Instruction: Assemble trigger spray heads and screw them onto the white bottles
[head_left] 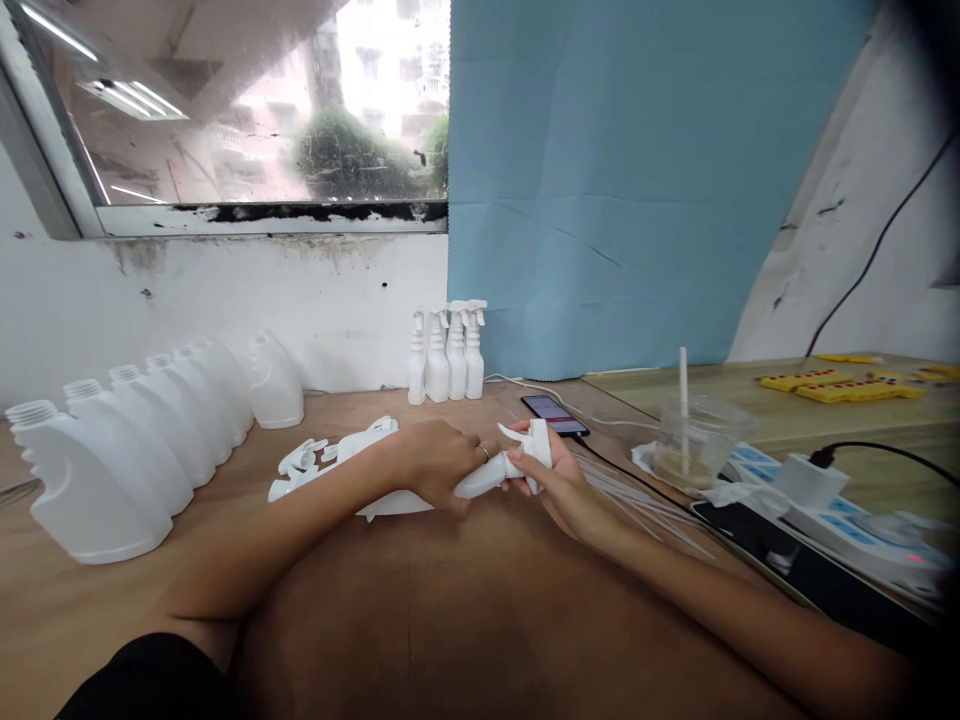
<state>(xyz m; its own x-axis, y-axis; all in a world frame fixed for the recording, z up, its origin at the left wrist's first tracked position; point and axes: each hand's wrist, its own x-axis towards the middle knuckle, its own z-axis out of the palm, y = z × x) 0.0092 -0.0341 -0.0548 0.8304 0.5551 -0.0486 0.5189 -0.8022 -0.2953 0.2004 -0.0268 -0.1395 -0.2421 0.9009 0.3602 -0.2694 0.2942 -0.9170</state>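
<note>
Near the middle of the surface [345, 398], a white spray bottle [480, 480] is lying tilted between the two hands, its long axis running across the person's front and rising from the left hand [439, 465] toward the right hand [555, 485]. The left hand is closing around the lower part from above, a ring [484, 452] showing on one finger. The right hand is gripping the spray head [538, 440] at the other end, its thumb pressing close to the neck and the trigger [513, 433] pointing up and to the left. So the head is sitting on the right hand's side, with the bottle stretching off leftward. More white plastic is showing under the left forearm, but the arm is hiding where the held bottle is ending.

Beyond that forearm, loose spray parts [301, 458] are lying close by. Farther left, open-necked bottles [101, 490] are standing in a row, while four finished-looking sprayers [436, 365] are standing by the wall. Past the right hand, a phone [556, 416] and thin white tubes [649, 505] are resting.
</note>
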